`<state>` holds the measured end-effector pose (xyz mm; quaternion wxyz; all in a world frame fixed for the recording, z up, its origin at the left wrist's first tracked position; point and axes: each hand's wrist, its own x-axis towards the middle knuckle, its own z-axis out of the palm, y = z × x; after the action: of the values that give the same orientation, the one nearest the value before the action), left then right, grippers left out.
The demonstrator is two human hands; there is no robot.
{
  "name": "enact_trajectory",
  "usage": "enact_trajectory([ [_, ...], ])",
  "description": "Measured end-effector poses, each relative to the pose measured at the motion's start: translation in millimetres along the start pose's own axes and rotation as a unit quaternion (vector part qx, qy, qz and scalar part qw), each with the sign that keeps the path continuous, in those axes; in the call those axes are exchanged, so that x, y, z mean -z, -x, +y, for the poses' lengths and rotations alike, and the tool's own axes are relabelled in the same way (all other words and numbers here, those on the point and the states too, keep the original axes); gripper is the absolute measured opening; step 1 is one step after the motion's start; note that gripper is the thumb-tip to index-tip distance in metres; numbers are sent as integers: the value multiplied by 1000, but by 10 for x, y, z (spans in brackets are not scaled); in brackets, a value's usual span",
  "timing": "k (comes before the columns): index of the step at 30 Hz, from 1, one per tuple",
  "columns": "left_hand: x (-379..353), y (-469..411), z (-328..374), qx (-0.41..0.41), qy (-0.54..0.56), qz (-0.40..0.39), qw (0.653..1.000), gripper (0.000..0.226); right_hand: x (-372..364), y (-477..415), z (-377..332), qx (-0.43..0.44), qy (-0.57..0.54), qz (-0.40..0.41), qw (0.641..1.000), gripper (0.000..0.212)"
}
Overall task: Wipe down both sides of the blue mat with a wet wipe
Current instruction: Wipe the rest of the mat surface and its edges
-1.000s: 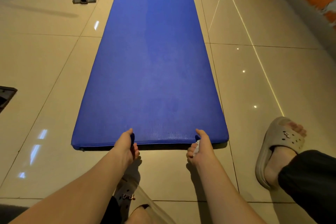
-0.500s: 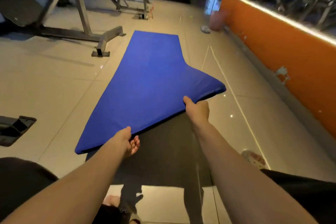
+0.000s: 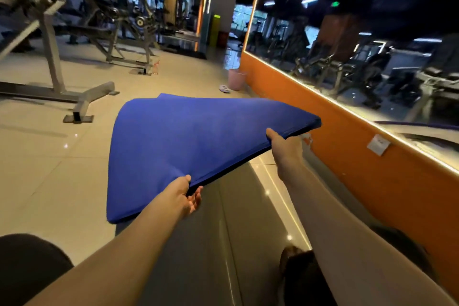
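Observation:
The blue mat [image 3: 188,146] is lifted off the floor at its near end and bends upward, its right corner highest. My left hand [image 3: 182,196] holds the near edge, thumb on top and fingers underneath. Further right and higher, my right hand [image 3: 284,148] grips the same edge close to the raised corner. The far end of the mat is hidden behind the lifted part. No wet wipe shows in this view.
Grey gym bench frames [image 3: 84,102] stand on the tiled floor to the left. An orange wall [image 3: 360,164] with a mirror runs along the right. A pink bin [image 3: 237,79] and a small pack [image 3: 224,88] sit beside the wall further back.
Both hands have raised the near end of the mat from the floor, higher than half a second ago. My view has tipped up toward the room.

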<state>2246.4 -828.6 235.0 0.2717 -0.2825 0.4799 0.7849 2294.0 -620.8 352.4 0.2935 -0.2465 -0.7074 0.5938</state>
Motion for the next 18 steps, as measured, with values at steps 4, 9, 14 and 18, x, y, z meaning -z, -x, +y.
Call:
enact_trajectory([
  [4, -252, -78, -376, -29, 6, 26, 999, 34, 346, -198, 401, -180, -18, -32, 983, 18],
  [9, -371, -246, -857, -26, -10, 78, 997, 34, 716, -427, 1162, -309, 40, -17, 950, 38],
  [14, -679, -100, -1445, -11, -49, 100, 994, 10, 1162, -532, 1823, -369, -11, 49, 928, 34],
  [18, -828, -222, -1721, 80, -73, 95, 990, 13, 1197, -595, 1788, -263, 7, 84, 961, 40],
])
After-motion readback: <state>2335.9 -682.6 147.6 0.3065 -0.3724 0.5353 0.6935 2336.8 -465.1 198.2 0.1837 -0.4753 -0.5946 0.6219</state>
